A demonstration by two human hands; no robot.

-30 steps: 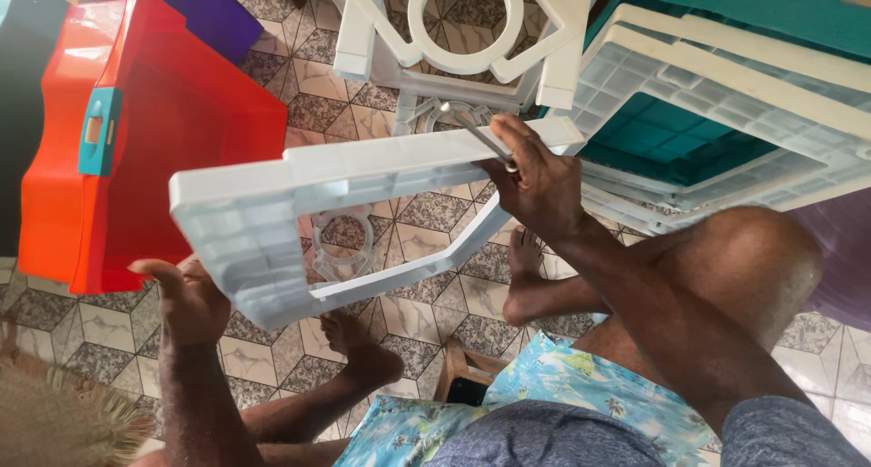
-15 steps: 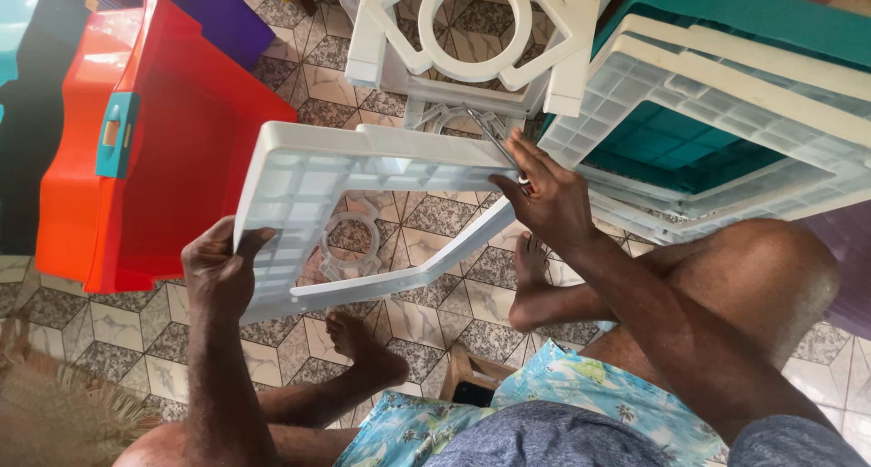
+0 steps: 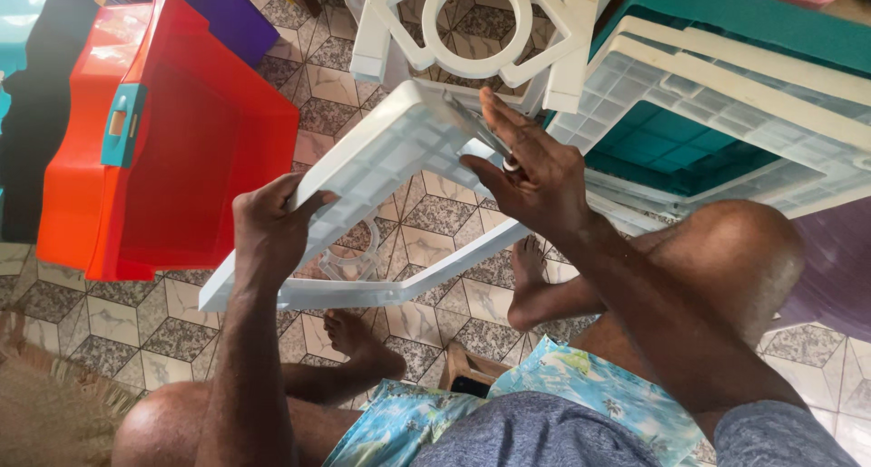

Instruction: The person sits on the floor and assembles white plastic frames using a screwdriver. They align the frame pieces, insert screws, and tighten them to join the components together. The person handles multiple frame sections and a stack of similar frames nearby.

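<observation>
Above the patterned tile floor [image 3: 109,317], a stack of white and teal ribbed plastic panels [image 3: 726,95] leaned at the upper right, and an orange plastic bin [image 3: 195,150] with a teal latch lay tipped at the left. Between them, over the person's knees, a white ribbed plastic panel [image 3: 381,163] was held tilted. The left hand [image 3: 268,231] was clamped on its lower edge. The right hand [image 3: 535,177] gripped its upper end, fingers closed around a thin grey tool [image 3: 476,127] pressed against it.
</observation>
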